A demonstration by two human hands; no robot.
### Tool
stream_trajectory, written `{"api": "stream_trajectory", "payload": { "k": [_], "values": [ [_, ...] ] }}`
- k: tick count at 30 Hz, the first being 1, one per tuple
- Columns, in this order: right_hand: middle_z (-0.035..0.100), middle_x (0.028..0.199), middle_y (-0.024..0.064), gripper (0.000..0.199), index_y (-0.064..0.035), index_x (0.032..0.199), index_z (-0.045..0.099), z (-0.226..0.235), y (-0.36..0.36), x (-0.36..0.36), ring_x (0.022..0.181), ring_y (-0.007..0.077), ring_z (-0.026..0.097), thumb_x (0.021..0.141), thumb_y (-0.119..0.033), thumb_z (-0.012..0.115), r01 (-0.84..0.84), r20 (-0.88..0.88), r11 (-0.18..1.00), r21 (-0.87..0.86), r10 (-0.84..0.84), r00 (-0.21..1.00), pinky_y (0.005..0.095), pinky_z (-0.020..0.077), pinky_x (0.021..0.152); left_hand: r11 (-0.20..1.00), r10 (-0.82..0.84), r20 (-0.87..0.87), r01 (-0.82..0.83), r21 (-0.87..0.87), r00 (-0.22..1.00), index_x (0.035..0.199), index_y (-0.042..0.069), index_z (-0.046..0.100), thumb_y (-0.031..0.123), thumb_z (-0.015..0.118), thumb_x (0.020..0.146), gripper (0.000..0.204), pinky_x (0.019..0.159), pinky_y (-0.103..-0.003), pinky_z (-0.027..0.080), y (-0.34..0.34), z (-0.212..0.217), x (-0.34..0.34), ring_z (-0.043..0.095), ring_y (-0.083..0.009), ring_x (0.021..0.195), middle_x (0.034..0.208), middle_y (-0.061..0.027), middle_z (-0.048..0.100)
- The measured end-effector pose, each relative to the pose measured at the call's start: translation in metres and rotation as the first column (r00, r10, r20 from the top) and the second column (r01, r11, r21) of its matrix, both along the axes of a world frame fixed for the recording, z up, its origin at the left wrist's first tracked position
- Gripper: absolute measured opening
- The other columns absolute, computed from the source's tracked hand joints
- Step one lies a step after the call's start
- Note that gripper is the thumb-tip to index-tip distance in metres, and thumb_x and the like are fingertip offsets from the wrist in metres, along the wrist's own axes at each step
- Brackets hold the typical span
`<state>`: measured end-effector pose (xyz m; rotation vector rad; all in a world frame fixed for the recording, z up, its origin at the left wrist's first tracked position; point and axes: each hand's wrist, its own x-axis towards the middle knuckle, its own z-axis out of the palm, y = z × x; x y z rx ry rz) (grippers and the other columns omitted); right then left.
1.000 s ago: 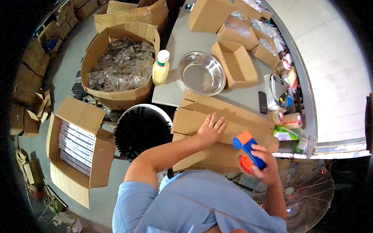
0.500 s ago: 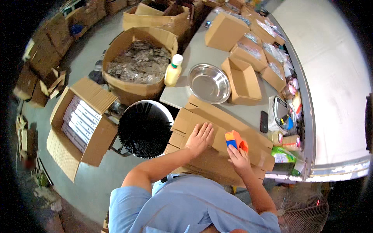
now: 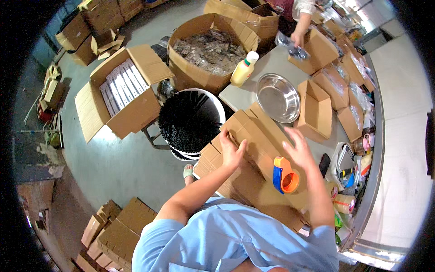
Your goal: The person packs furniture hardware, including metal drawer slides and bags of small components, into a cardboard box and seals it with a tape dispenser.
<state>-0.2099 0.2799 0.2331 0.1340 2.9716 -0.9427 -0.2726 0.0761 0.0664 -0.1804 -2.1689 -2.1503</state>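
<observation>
A cardboard box [image 3: 259, 146] with slotted flaps lies in front of me at the near end of the table. My left hand [image 3: 233, 152] is at its left part, thumb and fingers apart, fingertips by a flap edge; whether they touch is unclear. Above the box's right side my right hand [image 3: 297, 147] is spread and holds nothing. Just below it, an orange and blue tape dispenser [image 3: 277, 177] rests on the cardboard.
Past the box stand a steel bowl [image 3: 277, 97], an open carton [image 3: 315, 111] and a yellow bottle [image 3: 244, 69]. A bucket of black rods [image 3: 221, 106] is at left. Beyond, a co-worker's hand [image 3: 297, 39] holds a plastic bag [image 3: 290, 47].
My right hand has let go of the tape dispenser and opened. My left hand has lifted from lying flat on the cardboard. The view has shifted, and a co-worker's arm now shows.
</observation>
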Motion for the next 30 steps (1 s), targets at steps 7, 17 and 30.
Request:
{"api": "stream_trajectory", "payload": {
  "k": [7, 17, 30],
  "values": [
    [0.044, 0.134, 0.0101, 0.058, -0.0090, 0.134, 0.042, -0.087, -0.031, -0.121, 0.120, 0.0211, 0.044, 0.081, -0.014, 0.066, -0.223, 0.190, 0.874, -0.432, 0.330, 0.925, 0.0334, 0.0376, 0.101, 0.963, 0.187, 0.144, -0.153, -0.221, 0.972, 0.129, -0.001, 0.027, 0.026, 0.079, 0.068, 0.085, 0.098, -0.040, 0.038, 0.034, 0.029, -0.011, 0.046, -0.0353, 0.114, 0.123, -0.0223, 0.043],
    [0.054, 0.114, 0.0112, 0.029, -0.0064, 0.098, 0.069, -0.125, -0.045, -0.133, 0.100, 0.0224, 0.054, 0.080, -0.029, 0.070, -0.147, 0.219, 0.905, -0.398, 0.249, 0.943, 0.0336, 0.0440, 0.087, 0.956, 0.203, 0.236, -0.141, -0.257, 0.950, 0.112, 0.002, 0.055, 0.027, 0.075, 0.071, 0.053, 0.098, -0.039, 0.035, 0.014, 0.033, -0.021, 0.035, -0.0348, 0.120, 0.124, -0.0251, 0.041],
    [0.056, 0.116, 0.0151, 0.040, -0.0115, 0.116, 0.052, 0.016, -0.052, -0.056, 0.109, 0.0338, 0.052, 0.089, -0.041, 0.051, -0.029, 0.168, 0.988, 0.148, 0.004, 0.986, 0.0425, 0.0424, 0.091, 0.947, -0.046, 0.308, 0.140, -0.290, 0.950, 0.101, 0.001, 0.055, 0.018, 0.075, 0.071, 0.040, 0.068, -0.039, 0.046, -0.003, 0.055, -0.044, 0.059, -0.0292, 0.078, 0.079, -0.0144, 0.059]
  ]
}}
